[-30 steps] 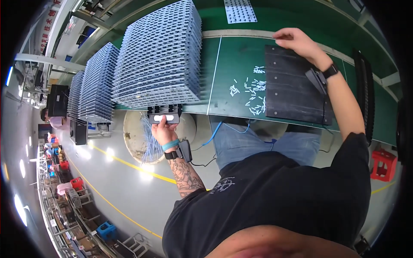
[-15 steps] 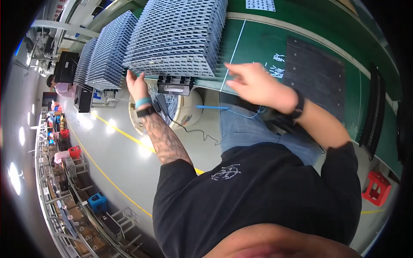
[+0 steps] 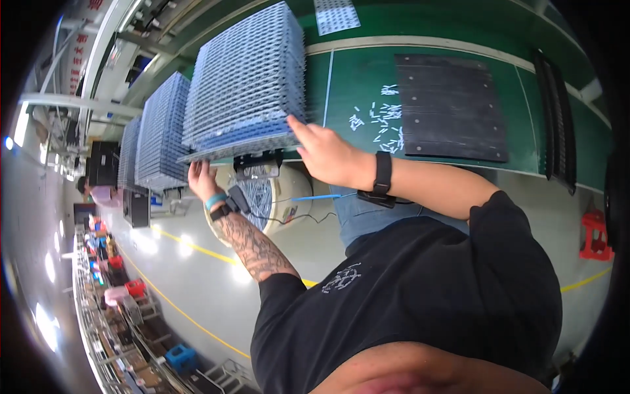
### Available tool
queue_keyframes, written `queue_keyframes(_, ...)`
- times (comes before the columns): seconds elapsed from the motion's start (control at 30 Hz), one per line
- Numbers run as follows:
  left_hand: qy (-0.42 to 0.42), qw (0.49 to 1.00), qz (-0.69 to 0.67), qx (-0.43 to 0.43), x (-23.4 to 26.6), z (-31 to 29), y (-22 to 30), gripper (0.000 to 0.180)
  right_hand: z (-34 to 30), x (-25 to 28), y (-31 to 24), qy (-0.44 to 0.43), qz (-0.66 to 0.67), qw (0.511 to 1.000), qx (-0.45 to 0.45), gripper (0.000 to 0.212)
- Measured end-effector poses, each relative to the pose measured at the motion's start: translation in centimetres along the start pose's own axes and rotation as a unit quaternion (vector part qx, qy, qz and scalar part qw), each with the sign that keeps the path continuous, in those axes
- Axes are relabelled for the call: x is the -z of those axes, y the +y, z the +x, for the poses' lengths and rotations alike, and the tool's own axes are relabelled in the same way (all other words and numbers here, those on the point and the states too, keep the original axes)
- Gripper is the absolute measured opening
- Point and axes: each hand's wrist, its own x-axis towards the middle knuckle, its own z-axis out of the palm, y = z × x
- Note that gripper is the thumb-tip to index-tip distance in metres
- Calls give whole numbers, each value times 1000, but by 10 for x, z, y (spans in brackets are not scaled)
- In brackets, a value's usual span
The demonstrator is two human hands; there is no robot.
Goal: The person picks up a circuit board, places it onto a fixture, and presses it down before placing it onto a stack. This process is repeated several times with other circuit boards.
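A tall stack of thin grey plates studded with small pegs or holes (image 3: 243, 79) stands at the table's near edge, left of centre. The nearest plate (image 3: 243, 146) is tipped away from the others, leaving a bluish gap behind it. My left hand (image 3: 202, 180) has its fingers closed at this plate's lower left corner. At the right corner, my right hand (image 3: 328, 156) grips the same plate, index finger stretched along its edge and thumb lower down. How far the fingers reach behind the plate is hidden.
More plate stacks (image 3: 163, 131) stand to the left. Loose small light pieces (image 3: 387, 118) lie on the green table by a black board (image 3: 453, 108). A single plate (image 3: 336, 16) lies farther back. Below the edge are a black holder (image 3: 257, 169) and a round bin (image 3: 289, 197); a black rack (image 3: 554, 121) is at right.
Both hands have come onto the nearest plate of the stack, from beside it. That plate now leans away from the rest. The whole view has shifted.
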Motion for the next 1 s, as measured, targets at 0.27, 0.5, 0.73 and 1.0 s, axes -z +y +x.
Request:
queue_keyframes(0.27,104,956,115,-251,-11,-140,162,39,-16,130,-42,106,14,984,139,27)
queue_keyframes(0.5,-238,944,5,-229,-174,-243,160,22,-78,276,-25,198,281,934,-95,32)
queue_keyframes(0.73,-385,888,170,-188,-269,-270,83,29,-181,321,71,249,145,928,-238,41)
queue_keyframes(1.0,-396,882,170,-191,-289,-269,55,44,-178,325,87,278,144,921,-231,37)
